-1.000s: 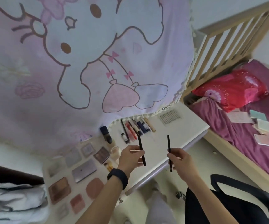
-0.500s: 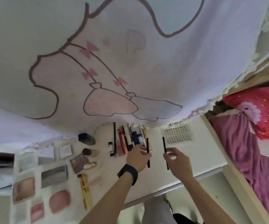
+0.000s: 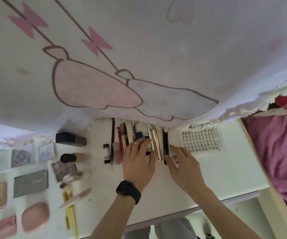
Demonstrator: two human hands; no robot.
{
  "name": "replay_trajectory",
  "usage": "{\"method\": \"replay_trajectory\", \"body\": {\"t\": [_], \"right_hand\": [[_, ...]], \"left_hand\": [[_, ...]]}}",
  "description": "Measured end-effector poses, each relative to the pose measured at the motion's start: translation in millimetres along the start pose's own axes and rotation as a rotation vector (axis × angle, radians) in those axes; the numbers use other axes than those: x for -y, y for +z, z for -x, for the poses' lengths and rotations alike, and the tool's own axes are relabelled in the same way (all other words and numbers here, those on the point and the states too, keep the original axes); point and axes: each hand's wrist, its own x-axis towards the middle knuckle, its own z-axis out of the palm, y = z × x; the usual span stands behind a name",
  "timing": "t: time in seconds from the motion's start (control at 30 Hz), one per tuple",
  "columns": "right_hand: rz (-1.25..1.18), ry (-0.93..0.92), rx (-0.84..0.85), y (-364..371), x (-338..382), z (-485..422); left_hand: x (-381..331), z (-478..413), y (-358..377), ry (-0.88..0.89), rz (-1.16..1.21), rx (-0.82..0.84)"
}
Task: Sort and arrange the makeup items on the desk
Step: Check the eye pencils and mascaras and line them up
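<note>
On the white desk (image 3: 208,171) a row of slim makeup sticks and tubes (image 3: 122,140) lies side by side under the curtain's hem. A gold tube (image 3: 157,147) and a black pencil (image 3: 165,145) close the row on the right. My left hand (image 3: 137,161), with a dark watch on its wrist, rests flat on the middle of the row with fingers stretched, covering a few sticks. My right hand (image 3: 179,161) lies just right of the black pencil, its thumb and fingertips touching it. The second black pencil is not clearly visible.
A tray of false lashes (image 3: 201,140) sits right of the row. Foundation bottles (image 3: 74,139), eyeshadow palettes (image 3: 30,183), compacts (image 3: 35,216) and brushes (image 3: 70,204) fill the desk's left half. A cartoon-print curtain (image 3: 139,57) hangs over the back edge. A pink bed (image 3: 277,161) borders the right.
Both hands have gone down from holding a black pencil each in the air to lying on the row on the desk. The view has tilted down and closer.
</note>
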Motion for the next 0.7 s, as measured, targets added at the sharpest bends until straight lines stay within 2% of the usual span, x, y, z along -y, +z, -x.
{"method": "replay_trajectory", "body": {"t": [0.07, 0.2, 0.4, 0.5, 0.7], "right_hand": [[0.069, -0.096, -0.067, 10.8, -4.5, 5.0], [0.139, -0.261, -0.222, 31.9, -11.5, 0.4], [0.126, -0.425, -0.393, 56.9, -26.8, -9.2], [0.127, -0.567, -0.477, 65.9, -34.8, -9.9], [0.132, -0.706, -0.411, 67.0, -42.3, -9.5]], "left_hand": [[15.7, 4.8, 7.5, 0.096, -0.138, -0.029], [37.6, 10.7, 24.0, 0.155, -0.277, 0.023], [51.7, 17.9, 47.2, 0.192, -0.294, -0.079], [53.4, 20.9, 53.2, 0.199, -0.328, -0.161], [51.5, 24.2, 47.3, 0.158, -0.39, -0.262]]}}
